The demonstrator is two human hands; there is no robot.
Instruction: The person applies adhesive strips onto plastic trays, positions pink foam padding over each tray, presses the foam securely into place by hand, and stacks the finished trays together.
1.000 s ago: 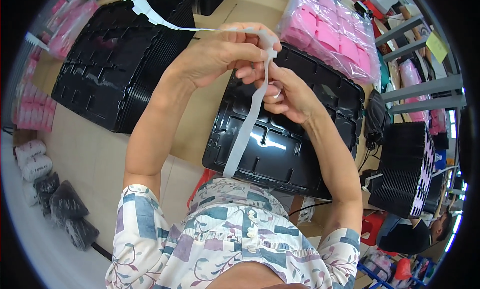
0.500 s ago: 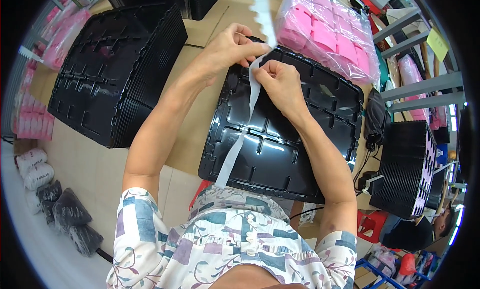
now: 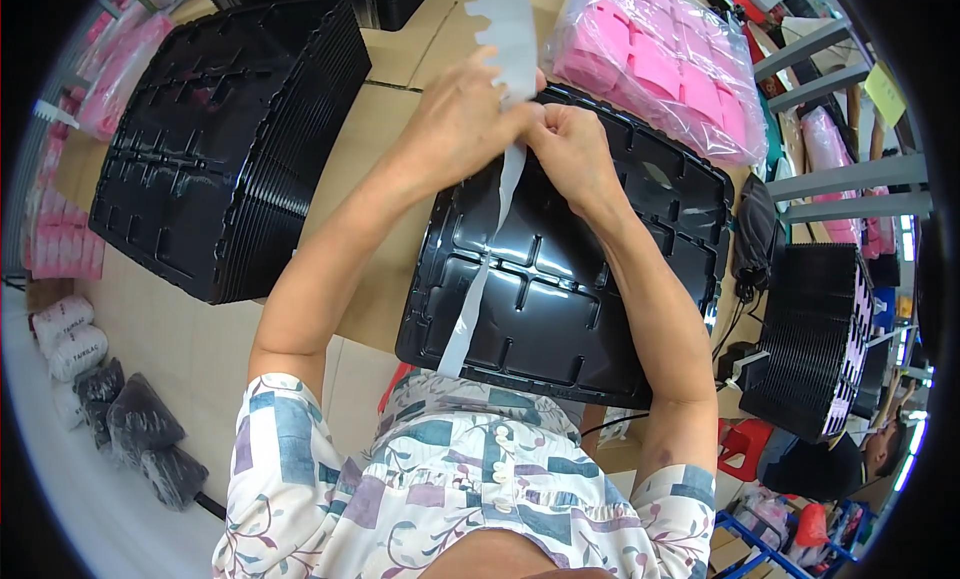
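The tan tabletop [image 3: 375, 119] bears stacked black trays [image 3: 215, 129], a nearer black tray [image 3: 560, 304] and bagged pink pieces [image 3: 660, 71].

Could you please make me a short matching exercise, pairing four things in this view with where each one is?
Things:
1. White strip
2. Pink pieces
3. Yellow note
4. Dark bags

Places:
A. At the lower left of the picture
B. Where the left hand and right hand meet
C. At the upper right of the picture, near grey bars
D. Inside clear plastic

Right pairs: 1-B, 2-D, 3-C, 4-A
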